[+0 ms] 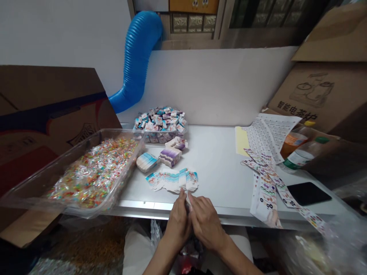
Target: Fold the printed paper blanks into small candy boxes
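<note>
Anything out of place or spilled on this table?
Yes, mildly: the printed strips at right lie crossed and jumbled, with ends over the table's front edge. The flat cartons are fanned unevenly. No spill visible on the tabletop.

Carton [327, 95]: "智能电茶炉"
Strip [265, 206], nearer than carton: "8"
Bottle label [298, 159], just before carton: too small to read
Box [51, 110], far left of carton: lettering unclear

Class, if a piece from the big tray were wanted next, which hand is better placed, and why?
Left, probably: the left hand is nearer the tray; the right hand would have to reach past the left.
</note>
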The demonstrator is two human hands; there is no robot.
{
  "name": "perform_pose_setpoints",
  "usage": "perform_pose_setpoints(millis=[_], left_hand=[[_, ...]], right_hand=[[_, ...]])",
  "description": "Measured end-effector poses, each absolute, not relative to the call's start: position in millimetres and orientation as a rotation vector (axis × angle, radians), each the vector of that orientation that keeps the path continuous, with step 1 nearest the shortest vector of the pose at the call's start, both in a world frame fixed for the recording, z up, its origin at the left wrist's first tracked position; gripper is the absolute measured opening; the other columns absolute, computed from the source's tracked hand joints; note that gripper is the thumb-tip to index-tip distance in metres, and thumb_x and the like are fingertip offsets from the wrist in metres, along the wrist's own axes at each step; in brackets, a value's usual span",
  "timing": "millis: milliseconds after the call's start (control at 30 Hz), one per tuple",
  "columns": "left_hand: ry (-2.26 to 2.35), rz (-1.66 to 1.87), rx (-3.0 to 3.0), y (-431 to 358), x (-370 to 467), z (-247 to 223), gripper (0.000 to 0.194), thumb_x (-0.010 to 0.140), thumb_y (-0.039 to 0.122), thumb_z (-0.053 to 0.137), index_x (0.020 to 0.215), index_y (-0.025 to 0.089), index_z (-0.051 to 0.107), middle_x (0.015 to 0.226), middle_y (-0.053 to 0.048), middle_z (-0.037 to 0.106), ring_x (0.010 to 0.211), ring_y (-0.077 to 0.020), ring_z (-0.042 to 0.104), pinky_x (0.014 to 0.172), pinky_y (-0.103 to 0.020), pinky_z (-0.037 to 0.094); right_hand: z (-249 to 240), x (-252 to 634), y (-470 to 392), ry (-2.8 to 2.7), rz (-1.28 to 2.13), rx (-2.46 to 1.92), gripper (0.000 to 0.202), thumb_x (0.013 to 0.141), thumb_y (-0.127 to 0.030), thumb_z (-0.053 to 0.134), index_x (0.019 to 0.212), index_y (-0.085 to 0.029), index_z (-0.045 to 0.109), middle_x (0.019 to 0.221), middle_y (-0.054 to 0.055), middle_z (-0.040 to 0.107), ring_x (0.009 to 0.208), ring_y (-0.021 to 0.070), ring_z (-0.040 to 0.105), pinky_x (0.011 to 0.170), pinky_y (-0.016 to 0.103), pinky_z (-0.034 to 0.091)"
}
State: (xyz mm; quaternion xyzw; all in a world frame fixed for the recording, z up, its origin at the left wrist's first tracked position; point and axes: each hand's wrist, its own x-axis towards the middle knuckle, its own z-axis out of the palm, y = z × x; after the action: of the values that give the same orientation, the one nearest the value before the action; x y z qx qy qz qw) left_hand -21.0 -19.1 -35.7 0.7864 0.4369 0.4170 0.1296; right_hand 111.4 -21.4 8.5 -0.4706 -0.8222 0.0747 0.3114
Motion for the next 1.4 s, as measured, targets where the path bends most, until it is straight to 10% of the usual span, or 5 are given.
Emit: perform_pose_setpoints(millis=[333, 733, 933, 1233, 1400], left_hand=[[1.207, 1.067, 2.056, -27, -24, -32, 0.059, 0.086, 0.017, 0.042, 0.14, 0.014, 0.017, 0.136, -0.019, 0.043, 0.127, -0.0248, 0.042, 0.1, -0.044, 0.043], [1.4, 1.023, 2.078, -35, -23, -31, 0.047, 0.088, 0.022, 0.045, 0.133, 0.016, 0.033, 0.136, -0.018, 0.044, 0.125, -0.0249, 0.045, 0.098, -0.045, 0.044], [1.482, 0.916, 2.392, -35, -24, -28, 0.051, 0.082, 0.037, 0.058, 0.126, 0.017, 0.042, 0.139, -0.02, 0.039, 0.126, -0.0343, 0.041, 0.096, -0.059, 0.039], [1.464, 1.096, 2.375, -20, -25, -35, 0.034, 0.088, 0.022, 0.048, 0.12, 0.018, 0.042, 0.111, -0.012, 0.062, 0.1, -0.0251, 0.06, 0.089, -0.05, 0.047], [1.459, 1.192, 2.355, -6, -17, -29, 0.031, 0.087, 0.019, 0.047, 0.117, 0.016, 0.045, 0.107, -0.013, 0.062, 0.097, -0.0248, 0.059, 0.082, -0.045, 0.051]], right_hand=[[-9, 124, -31, -2.24, 0.153, -1.19, 0.048, 0.087, -0.01, 0.04, 0.134, -0.02, 0.044, 0.126, 0.011, 0.058, 0.098, 0.0254, 0.06, 0.082, 0.044, 0.046], [-8, 147, 19, -1.915, 0.872, -1.216, 0.032, 0.09, -0.036, 0.047, 0.116, -0.023, 0.062, 0.11, 0.008, 0.067, 0.102, 0.0214, 0.06, 0.089, 0.039, 0.046], [-27, 175, 100, -2.353, 0.612, -1.227, 0.075, 0.072, -0.051, 0.067, 0.137, -0.025, 0.039, 0.144, 0.011, 0.037, 0.129, 0.0302, 0.036, 0.103, 0.048, 0.027], [-17, 184, 105, -2.465, 0.529, -1.112, 0.026, 0.087, -0.041, 0.05, 0.102, -0.027, 0.067, 0.098, 0.003, 0.071, 0.086, 0.0199, 0.06, 0.081, 0.032, 0.041], [-22, 172, 75, -2.347, 0.281, -1.237, 0.032, 0.093, -0.026, 0.038, 0.092, -0.014, 0.067, 0.086, 0.014, 0.068, 0.083, 0.0234, 0.056, 0.08, 0.037, 0.035]])
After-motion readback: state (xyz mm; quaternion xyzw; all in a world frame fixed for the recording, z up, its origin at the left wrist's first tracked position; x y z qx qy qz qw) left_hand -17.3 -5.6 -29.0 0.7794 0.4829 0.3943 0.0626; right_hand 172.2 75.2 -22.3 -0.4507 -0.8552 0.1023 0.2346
